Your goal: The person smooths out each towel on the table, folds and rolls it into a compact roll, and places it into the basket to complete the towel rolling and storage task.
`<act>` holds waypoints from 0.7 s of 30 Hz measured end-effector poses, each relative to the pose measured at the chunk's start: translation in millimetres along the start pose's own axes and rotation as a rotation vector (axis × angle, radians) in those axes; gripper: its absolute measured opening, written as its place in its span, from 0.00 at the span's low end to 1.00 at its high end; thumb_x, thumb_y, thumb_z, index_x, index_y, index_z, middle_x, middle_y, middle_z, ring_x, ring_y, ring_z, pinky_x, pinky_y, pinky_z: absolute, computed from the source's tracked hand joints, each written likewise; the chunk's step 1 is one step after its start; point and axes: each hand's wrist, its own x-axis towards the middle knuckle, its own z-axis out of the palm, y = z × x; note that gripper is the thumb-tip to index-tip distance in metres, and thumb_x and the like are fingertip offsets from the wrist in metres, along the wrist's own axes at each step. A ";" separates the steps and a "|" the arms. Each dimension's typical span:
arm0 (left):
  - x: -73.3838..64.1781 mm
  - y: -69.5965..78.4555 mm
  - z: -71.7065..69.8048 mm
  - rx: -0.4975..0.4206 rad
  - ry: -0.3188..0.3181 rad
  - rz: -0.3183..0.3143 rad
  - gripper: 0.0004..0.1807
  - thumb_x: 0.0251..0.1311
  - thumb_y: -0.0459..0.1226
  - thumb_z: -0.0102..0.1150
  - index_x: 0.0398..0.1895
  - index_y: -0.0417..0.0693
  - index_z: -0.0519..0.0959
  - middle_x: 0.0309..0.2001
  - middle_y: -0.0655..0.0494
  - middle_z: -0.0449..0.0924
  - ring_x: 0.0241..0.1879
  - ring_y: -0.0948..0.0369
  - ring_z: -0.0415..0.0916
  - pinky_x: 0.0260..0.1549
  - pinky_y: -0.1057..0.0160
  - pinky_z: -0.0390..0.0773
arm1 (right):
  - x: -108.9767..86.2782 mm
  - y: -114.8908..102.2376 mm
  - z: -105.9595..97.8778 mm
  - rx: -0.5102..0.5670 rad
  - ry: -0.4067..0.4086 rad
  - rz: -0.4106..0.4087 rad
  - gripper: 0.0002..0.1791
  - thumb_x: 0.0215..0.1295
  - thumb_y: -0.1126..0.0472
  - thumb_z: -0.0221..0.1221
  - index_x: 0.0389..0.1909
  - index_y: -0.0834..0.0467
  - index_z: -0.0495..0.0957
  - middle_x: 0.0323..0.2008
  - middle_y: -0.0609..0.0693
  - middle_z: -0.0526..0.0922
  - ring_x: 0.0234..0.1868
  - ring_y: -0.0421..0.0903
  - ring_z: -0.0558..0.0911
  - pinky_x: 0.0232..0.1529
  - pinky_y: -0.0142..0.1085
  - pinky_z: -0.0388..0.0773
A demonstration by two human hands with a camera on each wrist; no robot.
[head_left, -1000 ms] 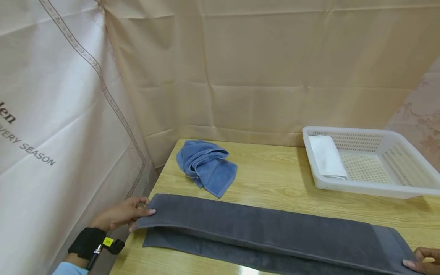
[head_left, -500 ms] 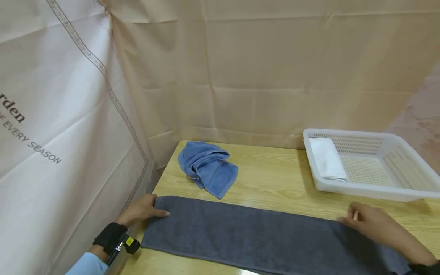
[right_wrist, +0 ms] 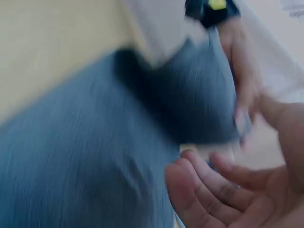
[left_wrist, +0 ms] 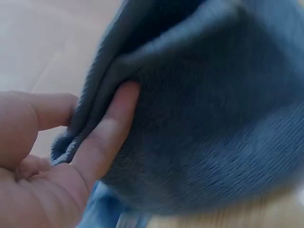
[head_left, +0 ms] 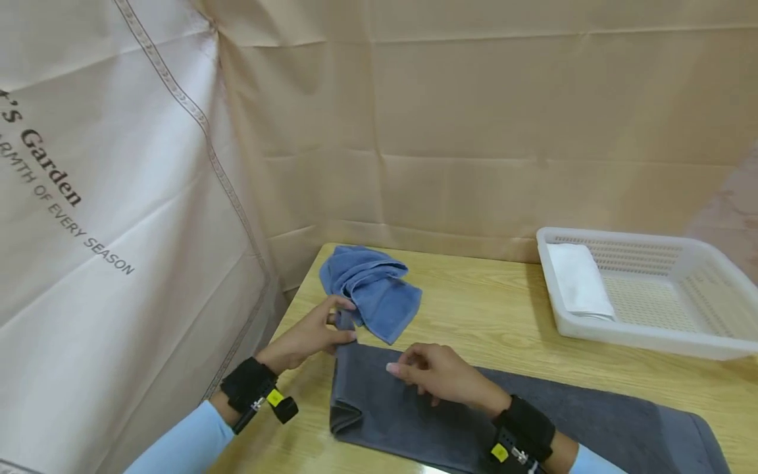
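A long dark grey towel (head_left: 568, 401) lies folded into a strip along the front of the table. Its left end is raised and turned over toward the right. My left hand (head_left: 308, 336) pinches the far corner of that end; the left wrist view shows the towel's layered edge (left_wrist: 102, 76) between thumb and fingers. Over the left part of the towel hovers my right hand (head_left: 441, 375), its fingers loosely bent and holding nothing. In the right wrist view, that hand's fingers (right_wrist: 209, 190) are beside the raised towel end (right_wrist: 199, 95), which is blurred.
A crumpled blue towel (head_left: 379, 289) lies at the back left of the table (head_left: 474, 296), just behind my left hand. At the back right stands a white plastic basket (head_left: 645, 339) with a folded white cloth (head_left: 577, 280) inside. Fabric hangs behind and to the left.
My right hand has come from the towel's right end to its left part. The grey towel was laid flat as a strip, then its left end was lifted and moved right by my left hand.
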 end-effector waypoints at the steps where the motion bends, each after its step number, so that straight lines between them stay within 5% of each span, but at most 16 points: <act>1: 6.0 3.2 10.8 -0.022 -0.021 0.005 0.30 0.67 0.29 0.65 0.68 0.40 0.64 0.42 0.42 0.74 0.34 0.55 0.82 0.34 0.55 0.85 | 3.5 -5.3 5.2 0.049 -0.004 0.022 0.27 0.72 0.36 0.59 0.51 0.56 0.80 0.34 0.57 0.84 0.29 0.54 0.82 0.22 0.44 0.81; 6: 28.1 12.3 45.6 -0.088 -0.127 0.048 0.23 0.67 0.34 0.68 0.61 0.37 0.72 0.33 0.42 0.76 0.32 0.49 0.85 0.39 0.49 0.86 | 13.1 -17.3 15.6 -0.010 0.088 -0.031 0.23 0.73 0.45 0.62 0.54 0.59 0.79 0.28 0.50 0.81 0.22 0.48 0.80 0.21 0.41 0.79; 9: 39.1 10.9 46.7 0.071 -0.144 0.104 0.26 0.67 0.44 0.69 0.63 0.44 0.75 0.41 0.43 0.78 0.42 0.46 0.82 0.42 0.48 0.83 | 10.0 -16.7 10.7 -0.058 0.152 -0.070 0.12 0.74 0.56 0.61 0.48 0.61 0.82 0.25 0.45 0.78 0.20 0.42 0.76 0.22 0.36 0.74; 12: 51.4 2.3 38.9 0.311 -0.179 0.165 0.35 0.63 0.57 0.68 0.67 0.49 0.75 0.57 0.47 0.74 0.57 0.47 0.72 0.51 0.47 0.78 | 0.5 -20.2 0.6 0.037 0.140 -0.066 0.11 0.78 0.58 0.57 0.47 0.62 0.83 0.30 0.47 0.81 0.27 0.42 0.81 0.29 0.37 0.76; 15: 61.9 -12.6 29.2 0.330 -0.333 0.190 0.45 0.56 0.67 0.63 0.67 0.45 0.75 0.62 0.50 0.74 0.62 0.49 0.71 0.56 0.48 0.76 | -11.9 -29.9 -9.9 0.185 0.090 -0.065 0.16 0.80 0.55 0.53 0.54 0.62 0.81 0.41 0.51 0.86 0.38 0.48 0.86 0.39 0.41 0.82; 18: 66.5 -26.1 24.1 0.227 -0.523 0.202 0.47 0.50 0.69 0.63 0.56 0.35 0.80 0.48 0.55 0.83 0.48 0.57 0.79 0.49 0.57 0.79 | -25.0 -42.3 -20.7 0.283 0.084 -0.056 0.18 0.81 0.52 0.52 0.53 0.63 0.80 0.43 0.54 0.85 0.41 0.50 0.86 0.42 0.42 0.82; 21: 66.6 -34.8 23.5 0.198 -0.638 0.229 0.44 0.49 0.66 0.67 0.44 0.30 0.81 0.36 0.64 0.80 0.37 0.67 0.75 0.39 0.67 0.75 | -39.6 -53.8 -32.8 0.336 0.103 -0.060 0.19 0.81 0.51 0.52 0.54 0.65 0.78 0.43 0.55 0.84 0.42 0.51 0.85 0.44 0.43 0.81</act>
